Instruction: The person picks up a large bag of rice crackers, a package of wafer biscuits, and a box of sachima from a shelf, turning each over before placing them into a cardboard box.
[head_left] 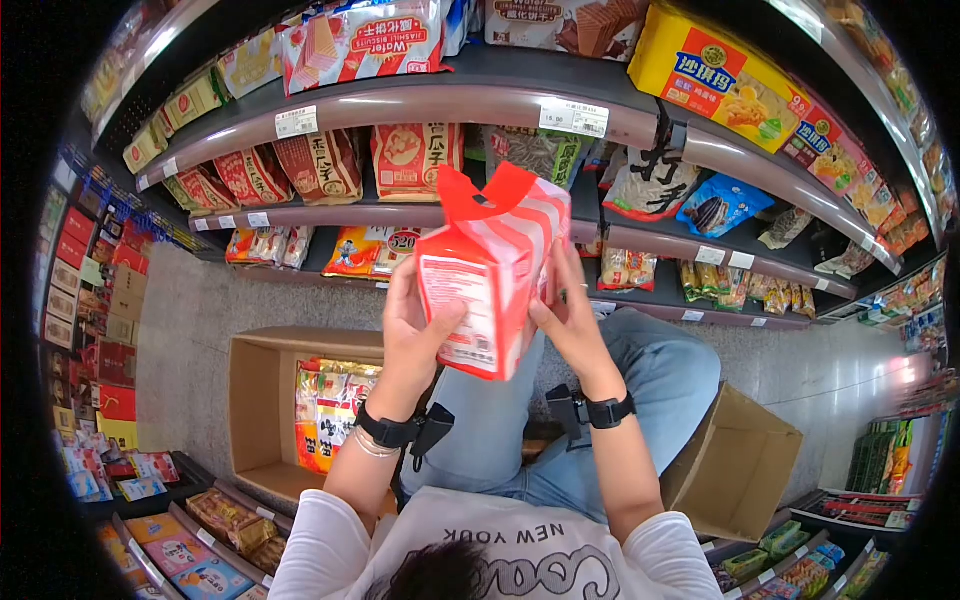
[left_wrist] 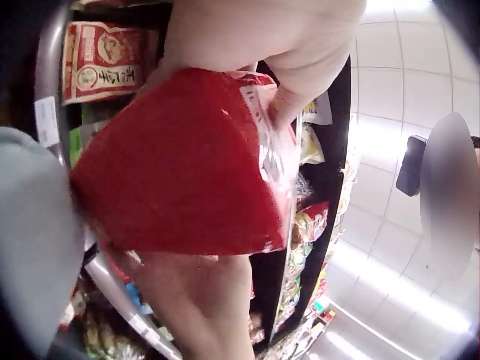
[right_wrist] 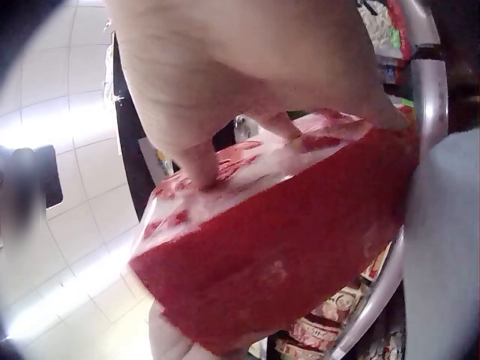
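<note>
A red-and-white striped snack bag (head_left: 508, 265) is held up between both hands above the person's lap. Its printed white label panel (head_left: 462, 300) faces the head camera, and the red top flap points toward the shelf. On the left side my left hand (head_left: 408, 315) grips the bag, thumb across the label side. From the right, my right hand (head_left: 575, 325) holds the striped side with thumb and fingers. The bag's red base (left_wrist: 187, 172) fills the middle of the left wrist view. In the right wrist view, fingers (right_wrist: 199, 161) press into the striped wrapper.
An open cardboard box (head_left: 262, 400) with packaged snacks (head_left: 335, 400) stands at the left; another cardboard box (head_left: 735, 460) is at the right. In front are shelves (head_left: 400, 105) carrying bagged snacks, including a similar striped wafer bag (head_left: 365, 40). The person's knees (head_left: 650, 370) are between boxes.
</note>
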